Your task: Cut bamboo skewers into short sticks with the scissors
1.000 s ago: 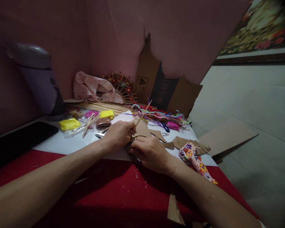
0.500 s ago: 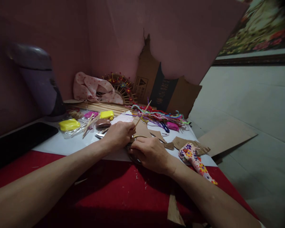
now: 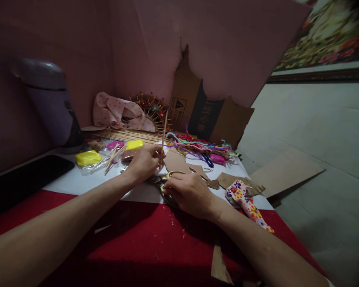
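Over the white paper point(image 3: 92, 184), my left hand point(image 3: 146, 160) pinches a thin wooden stick point(image 3: 165, 129) that stands nearly upright. My right hand point(image 3: 190, 193) is closed around the handles of a pair of scissors point(image 3: 160, 182) with pale yellow loops. Their blades point left, beneath my left hand, and are partly hidden by it. Just behind my hands lies a piece of cut cardboard point(image 3: 176, 160). A flower-patterned cloth piece point(image 3: 242, 197) rests to the right of my right hand.
At the left are a black phone-like slab point(image 3: 30, 175) and a purple tumbler point(image 3: 52, 103). Yellow clay packs point(image 3: 88, 158), a bundle of sticks point(image 3: 131, 136) and coloured pipe cleaners point(image 3: 194, 141) lie toward the back. Torn cardboard point(image 3: 209, 111) leans on the wall.
My left hand has drawn slightly left and turned the stick from a rightward slant to nearly upright. More of the scissors shows now. My right hand has barely moved.
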The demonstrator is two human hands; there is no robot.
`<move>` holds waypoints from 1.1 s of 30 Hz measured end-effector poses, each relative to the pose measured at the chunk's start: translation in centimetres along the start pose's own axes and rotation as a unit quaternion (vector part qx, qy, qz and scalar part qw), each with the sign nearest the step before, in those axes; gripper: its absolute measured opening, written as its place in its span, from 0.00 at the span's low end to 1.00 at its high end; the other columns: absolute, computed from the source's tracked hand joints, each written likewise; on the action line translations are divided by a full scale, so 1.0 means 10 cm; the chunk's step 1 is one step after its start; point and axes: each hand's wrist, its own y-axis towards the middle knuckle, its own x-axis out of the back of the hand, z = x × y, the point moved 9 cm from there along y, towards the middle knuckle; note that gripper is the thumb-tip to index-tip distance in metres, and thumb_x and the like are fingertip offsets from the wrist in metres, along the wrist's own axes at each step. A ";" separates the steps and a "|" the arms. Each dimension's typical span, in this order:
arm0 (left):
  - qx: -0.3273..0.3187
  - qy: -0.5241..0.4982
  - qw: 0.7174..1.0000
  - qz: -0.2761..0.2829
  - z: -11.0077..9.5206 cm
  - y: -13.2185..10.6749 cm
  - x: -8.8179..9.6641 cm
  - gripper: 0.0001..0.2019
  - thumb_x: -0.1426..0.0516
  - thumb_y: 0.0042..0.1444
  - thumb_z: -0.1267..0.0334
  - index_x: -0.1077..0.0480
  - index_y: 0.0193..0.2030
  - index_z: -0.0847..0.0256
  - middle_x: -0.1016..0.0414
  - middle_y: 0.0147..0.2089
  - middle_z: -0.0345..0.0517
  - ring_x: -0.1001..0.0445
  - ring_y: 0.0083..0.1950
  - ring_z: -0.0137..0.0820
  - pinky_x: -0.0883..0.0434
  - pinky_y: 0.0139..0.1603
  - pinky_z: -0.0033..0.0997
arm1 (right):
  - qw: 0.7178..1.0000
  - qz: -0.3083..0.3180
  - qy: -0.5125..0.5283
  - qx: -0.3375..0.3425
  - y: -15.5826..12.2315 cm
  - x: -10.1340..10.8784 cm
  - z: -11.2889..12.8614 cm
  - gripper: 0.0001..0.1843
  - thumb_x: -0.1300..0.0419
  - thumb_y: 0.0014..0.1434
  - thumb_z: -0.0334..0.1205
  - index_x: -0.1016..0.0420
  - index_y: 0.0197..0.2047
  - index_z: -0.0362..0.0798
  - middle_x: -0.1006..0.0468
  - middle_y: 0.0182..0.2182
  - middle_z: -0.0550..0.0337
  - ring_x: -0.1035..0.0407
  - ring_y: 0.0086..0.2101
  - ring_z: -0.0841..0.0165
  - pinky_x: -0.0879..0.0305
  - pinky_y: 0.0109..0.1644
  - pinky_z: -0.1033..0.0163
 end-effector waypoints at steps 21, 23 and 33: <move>0.063 -0.085 0.993 0.052 0.17 0.00 -0.16 0.06 0.44 0.43 0.66 0.35 0.19 0.63 0.34 0.18 0.39 0.38 0.18 0.22 0.40 0.19 0.22 | 1.000 -0.001 -0.011 0.005 0.00 0.00 0.00 0.08 0.46 0.58 0.33 0.26 0.32 0.45 0.25 0.27 0.59 0.34 0.27 0.70 0.49 0.29 0.66; 0.062 -0.074 0.994 0.049 0.15 0.00 -0.15 0.06 0.44 0.42 0.67 0.35 0.18 0.63 0.35 0.17 0.38 0.39 0.18 0.22 0.41 0.18 0.22 | 1.000 -0.001 -0.008 0.008 0.00 -0.01 0.01 0.08 0.46 0.58 0.33 0.26 0.32 0.45 0.24 0.27 0.59 0.33 0.28 0.70 0.48 0.29 0.66; 0.042 -0.043 0.998 0.036 0.19 0.00 -0.10 0.07 0.44 0.43 0.65 0.33 0.18 0.62 0.32 0.17 0.41 0.37 0.19 0.24 0.42 0.20 0.24 | 0.972 -0.159 0.022 -0.170 -0.09 0.34 -0.33 0.13 0.46 0.61 0.40 0.25 0.30 0.45 0.25 0.23 0.60 0.34 0.25 0.72 0.47 0.29 0.67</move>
